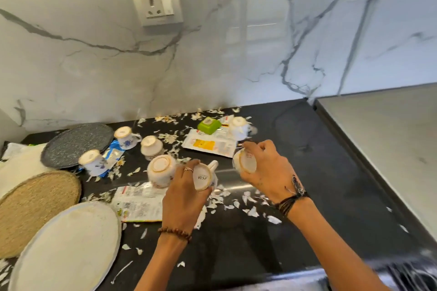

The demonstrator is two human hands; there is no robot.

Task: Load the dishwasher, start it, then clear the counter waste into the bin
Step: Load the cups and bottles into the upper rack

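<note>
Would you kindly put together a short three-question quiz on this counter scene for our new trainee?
1. True or false: each of the hands holds a cup.
2. How many cups stand upside down on the black counter, unheld?
3. The green container lies: A) beside the socket, B) near the backsplash, upside down, C) on the woven mat.

Key:
1. True: left hand grips a cup; right hand grips another cup.
2. Five.
3. B.

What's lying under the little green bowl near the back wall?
The upside-down green bowl sits on printed white wrappers amid scattered peels on the black counter. Whatever lies beneath or inside it is covered.
</note>
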